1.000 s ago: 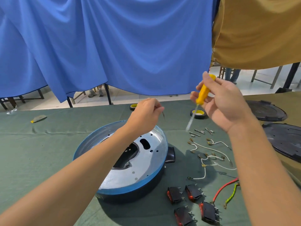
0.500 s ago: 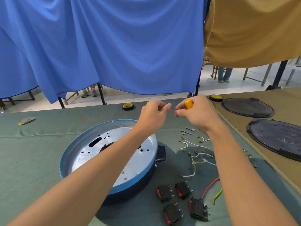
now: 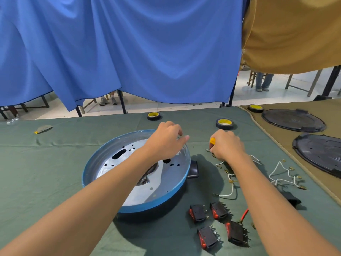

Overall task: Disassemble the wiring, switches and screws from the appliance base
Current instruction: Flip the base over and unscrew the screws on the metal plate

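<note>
1. Green woven cloth covers the tabletop; blue drapery hangs behind.
2. Centre-left sits the round blue-rimmed appliance base, shiny perforated plate upward, under the left hand; whether that grip pinches anything, I cannot tell.
3. The right hand grips the yellow plastic-handled screwdriver, low beside small steel screws, probably gathering parts.
4. Limp white wires and boxy black rocker switches lie sorted nearby.

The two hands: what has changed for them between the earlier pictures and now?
Both came down from mid-air. The right hand, still holding the yellow screwdriver, sank to the screws on the cloth; the left hand dropped over the appliance base. Switches and wires stayed put.
</note>
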A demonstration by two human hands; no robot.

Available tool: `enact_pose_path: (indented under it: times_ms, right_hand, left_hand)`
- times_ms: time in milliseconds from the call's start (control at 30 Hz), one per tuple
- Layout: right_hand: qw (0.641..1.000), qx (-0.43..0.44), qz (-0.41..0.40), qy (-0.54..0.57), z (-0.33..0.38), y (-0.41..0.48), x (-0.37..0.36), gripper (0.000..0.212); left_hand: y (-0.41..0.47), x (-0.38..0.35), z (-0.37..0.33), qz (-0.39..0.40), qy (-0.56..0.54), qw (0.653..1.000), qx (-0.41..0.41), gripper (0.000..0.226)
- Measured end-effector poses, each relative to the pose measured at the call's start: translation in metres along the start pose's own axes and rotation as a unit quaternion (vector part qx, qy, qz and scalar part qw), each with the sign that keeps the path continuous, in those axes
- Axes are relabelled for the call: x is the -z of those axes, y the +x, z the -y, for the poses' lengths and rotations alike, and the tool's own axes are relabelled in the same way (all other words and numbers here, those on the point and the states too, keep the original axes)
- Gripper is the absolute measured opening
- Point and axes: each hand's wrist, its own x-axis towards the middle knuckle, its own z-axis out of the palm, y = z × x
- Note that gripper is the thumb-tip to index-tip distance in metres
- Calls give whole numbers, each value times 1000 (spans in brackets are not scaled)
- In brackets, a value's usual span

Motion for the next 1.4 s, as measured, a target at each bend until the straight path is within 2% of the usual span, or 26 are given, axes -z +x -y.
enact_pose_path:
  times_ms: [133,200,267,300,367,433,500,567,667,767,833,933,1067,1200,1300,1400]
  right_hand:
    - [1000,-2,11,-18,2,-4,-2,20]
    - [1000,7,-9,4,8,-5,6,14]
    - [996,27,-23,86,19,-8,21,29]
    - [989,40,-5,143,26,-11,31,39]
    - [965,63,100,234,40,-23,49,52]
    - [943,77,221,235,50,-36,56,46]
    - [938,83,259,216,54,-45,52,28]
    - [938,72,239,241,57,-49,47,14]
    - [936,63,211,273,55,-48,49,17]
    - [941,44,163,295,42,-37,60,21]
    - [947,17,118,300,29,-29,64,17]
    - [949,-34,59,307,15,-16,62,7]
    - [926,-114,7,361,11,1,50,9]
    - [923,-151,-14,353,19,13,34,5]
    - [923,-169,-14,344,26,19,24,2]
    - [917,-192,-6,350,30,26,15,11]
  left_hand:
    - [-8,8,17,-7,41,999,16,40]
    - [-14,11,25,-8,65,998,24,40]
    - [-20,13,33,-3,74,997,32,39]
    - [-23,15,36,2,75,997,35,38]
    - [-28,17,40,14,75,996,40,35]
    - [-31,18,42,25,77,996,40,34]
    - [-33,20,43,32,77,996,38,34]
    - [-35,21,44,39,75,996,36,33]
    - [-37,24,44,36,76,996,27,33]
    - [-38,31,40,-6,54,998,12,44]
    - [-36,38,36,-39,26,999,5,57]
    - [-32,46,29,-84,20,996,-21,60]
    - [-33,39,21,-59,70,994,-57,52]
    - [-36,18,25,-30,97,992,-74,40]
    - [-39,7,32,-1,105,994,-44,47]
    - [-42,3,41,2,115,993,19,40]
